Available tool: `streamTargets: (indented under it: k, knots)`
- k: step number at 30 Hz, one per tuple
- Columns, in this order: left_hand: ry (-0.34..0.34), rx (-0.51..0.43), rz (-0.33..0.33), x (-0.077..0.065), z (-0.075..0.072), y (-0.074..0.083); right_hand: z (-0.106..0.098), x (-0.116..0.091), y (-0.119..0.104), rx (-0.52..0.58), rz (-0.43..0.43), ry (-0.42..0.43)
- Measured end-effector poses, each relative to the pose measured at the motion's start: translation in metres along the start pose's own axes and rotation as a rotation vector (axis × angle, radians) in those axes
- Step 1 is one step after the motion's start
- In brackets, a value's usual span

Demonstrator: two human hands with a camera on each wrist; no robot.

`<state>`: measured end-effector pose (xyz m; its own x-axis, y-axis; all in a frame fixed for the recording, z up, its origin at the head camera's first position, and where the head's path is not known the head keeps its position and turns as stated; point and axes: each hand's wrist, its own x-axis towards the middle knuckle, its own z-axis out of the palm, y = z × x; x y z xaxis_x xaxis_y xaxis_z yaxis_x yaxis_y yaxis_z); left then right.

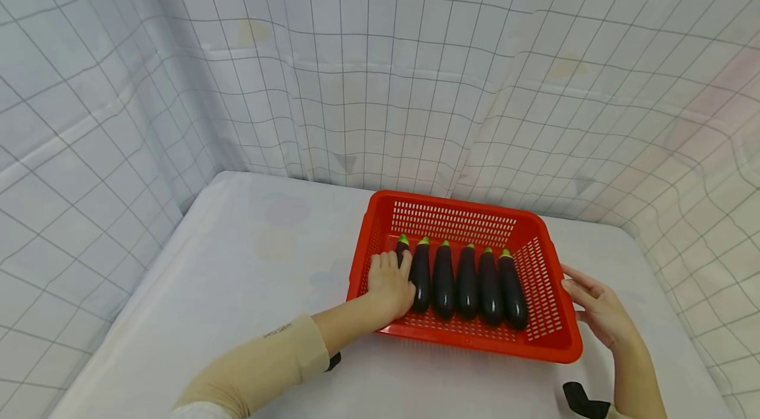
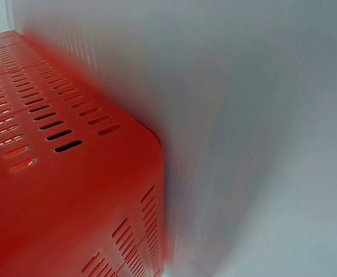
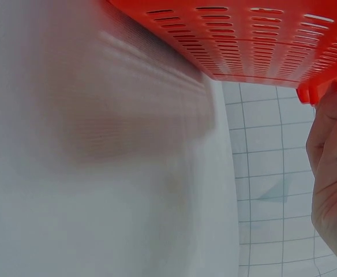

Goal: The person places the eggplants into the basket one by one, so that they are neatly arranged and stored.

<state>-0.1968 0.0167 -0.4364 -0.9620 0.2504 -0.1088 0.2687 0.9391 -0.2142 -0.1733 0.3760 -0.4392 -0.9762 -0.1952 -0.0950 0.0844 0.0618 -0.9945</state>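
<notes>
A red plastic basket (image 1: 469,343) with slotted walls stands on the white table, and several dark eggplants (image 1: 467,284) with green stem ends lie side by side in it. My left hand (image 1: 390,288) reaches over the near left rim and grips the leftmost eggplant (image 1: 403,245), covering most of it. At the right end, my right hand (image 1: 605,313) holds the basket's rim, thumb near the top edge and fingers against the outer side. In the right wrist view, bent fingers (image 3: 333,130) meet the rim. The left wrist view has only the basket's outer wall (image 2: 70,190), no hand.
White cloth covers the table (image 1: 249,260), which extends left of the basket. White curtains with a dark grid (image 1: 380,76) hang behind the table and along both sides, close to the basket's far edge.
</notes>
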Motion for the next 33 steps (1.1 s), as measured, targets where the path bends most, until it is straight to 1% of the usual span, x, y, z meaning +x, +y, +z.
streamTargets:
  k: [5, 7, 10, 14, 17, 20, 22, 25, 27, 29, 31, 33]
  knots:
    - [0.073, -0.050, -0.012, -0.002, -0.002, -0.003, 0.001, 0.000, 0.000, -0.011, -0.001, 0.003]
    - [0.106, -0.092, -0.014, -0.003, -0.003, -0.004, 0.001, -0.001, 0.000, -0.013, 0.002, 0.007]
    - [0.153, -0.183, -0.009, -0.006, -0.005, -0.009, 0.001, -0.002, 0.000, -0.019, 0.010, 0.013]
    - [0.241, -0.291, 0.018, -0.011, -0.005, -0.016, 0.002, -0.002, -0.001, -0.052, 0.026, 0.031]
    - [0.315, -0.344, 0.052, -0.016, -0.003, -0.022, 0.003, -0.002, -0.002, -0.078, 0.041, 0.046]
    - [0.385, -0.414, 0.079, -0.024, -0.002, -0.029, 0.004, -0.002, -0.003, -0.119, 0.038, 0.065]
    - [0.419, -0.451, 0.081, -0.029, -0.002, -0.034, 0.004, -0.002, -0.003, -0.158, 0.024, 0.076]
    - [0.454, -0.517, 0.055, -0.038, -0.003, -0.044, 0.008, -0.004, -0.006, -0.269, -0.008, 0.111]
    - [0.468, -0.555, 0.028, -0.043, -0.004, -0.052, 0.012, -0.005, -0.009, -0.386, -0.023, 0.155]
    - [0.478, -0.590, 0.000, -0.048, -0.004, -0.061, 0.018, -0.007, -0.015, -0.539, -0.035, 0.212]
    - [0.492, -0.605, -0.017, -0.052, -0.003, -0.072, 0.025, -0.008, -0.021, -0.700, -0.054, 0.274]
    - [0.506, -0.613, -0.030, -0.055, -0.002, -0.084, 0.030, -0.010, -0.027, -0.847, -0.116, 0.351]
